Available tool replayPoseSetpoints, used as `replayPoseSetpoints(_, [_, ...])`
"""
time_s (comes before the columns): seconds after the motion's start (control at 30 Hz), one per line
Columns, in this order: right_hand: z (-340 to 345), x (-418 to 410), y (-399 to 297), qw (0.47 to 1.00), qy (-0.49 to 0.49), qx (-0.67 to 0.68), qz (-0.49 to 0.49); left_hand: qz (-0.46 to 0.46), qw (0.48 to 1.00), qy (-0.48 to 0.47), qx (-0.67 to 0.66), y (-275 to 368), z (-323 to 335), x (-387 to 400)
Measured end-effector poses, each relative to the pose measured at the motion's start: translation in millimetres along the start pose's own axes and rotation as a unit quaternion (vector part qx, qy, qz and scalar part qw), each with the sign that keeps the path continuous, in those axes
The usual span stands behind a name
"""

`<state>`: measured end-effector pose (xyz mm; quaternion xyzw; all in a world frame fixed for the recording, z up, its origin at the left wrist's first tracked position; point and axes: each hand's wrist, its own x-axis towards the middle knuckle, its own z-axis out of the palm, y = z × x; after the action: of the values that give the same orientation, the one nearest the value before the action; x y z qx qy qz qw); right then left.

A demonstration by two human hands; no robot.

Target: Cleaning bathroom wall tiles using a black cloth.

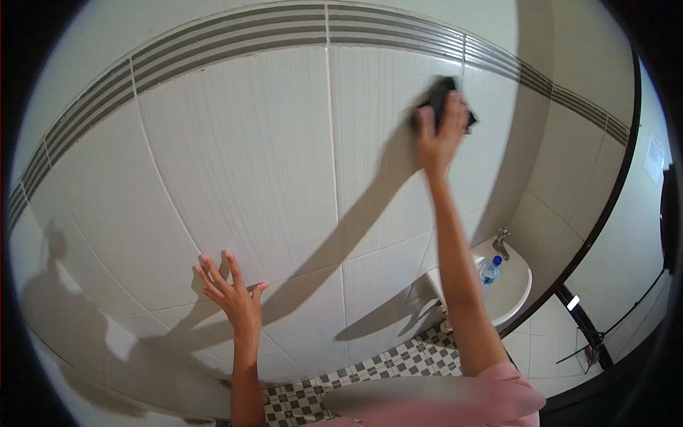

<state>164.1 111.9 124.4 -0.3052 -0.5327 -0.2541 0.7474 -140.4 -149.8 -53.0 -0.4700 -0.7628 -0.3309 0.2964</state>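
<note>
My right hand [443, 128] is raised to the upper right of a white tiled wall [267, 160], pressing a black cloth [441, 101] flat on it just below the striped border tiles [395, 26]. The hand and cloth are slightly blurred. Lower and to the left, my left hand [235, 296] is spread against the wall with its fingers apart, holding nothing. Both arms cast long shadows on the tiles.
A white washbasin [515, 288] with a metal tap [501, 243] is mounted at the lower right; a clear plastic bottle with a blue cap [491, 270] lies in it. Below is a checkered tile floor [395, 363]. Farther right is a dark door frame [592, 235].
</note>
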Motion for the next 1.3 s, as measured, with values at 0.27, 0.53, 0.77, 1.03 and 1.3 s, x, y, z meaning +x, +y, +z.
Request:
replayPoseSetpoints(0.27, [-56.3,-129.9,-55.7,0.907,-0.334,0.065,-0.247,0.007,1.000,-0.007,-0.002,-6.9,-6.0,-3.6])
replayPoseSetpoints(0.53, [-86.6,-104.1,123.1,0.995,-0.076,0.012,0.065,0.030,1.000,-0.010,-0.003,-4.5,-5.5,-2.1])
replayPoseSetpoints(0.77, [-87.5,-223.9,72.8,0.953,-0.024,-0.065,0.294,0.030,0.999,0.007,0.013,-8.4,-1.5,-0.3])
replayPoseSetpoints(1.03, [-94.5,-296.4,-107.3,0.957,-0.269,0.066,0.092,0.028,1.000,0.003,-0.007,-10.8,-3.9,-1.5])
replayPoseSetpoints(1.3, [-93.6,-217.9,78.3,0.981,-0.061,0.013,0.182,0.020,1.000,0.004,-0.005,-5.4,-4.1,-1.3])
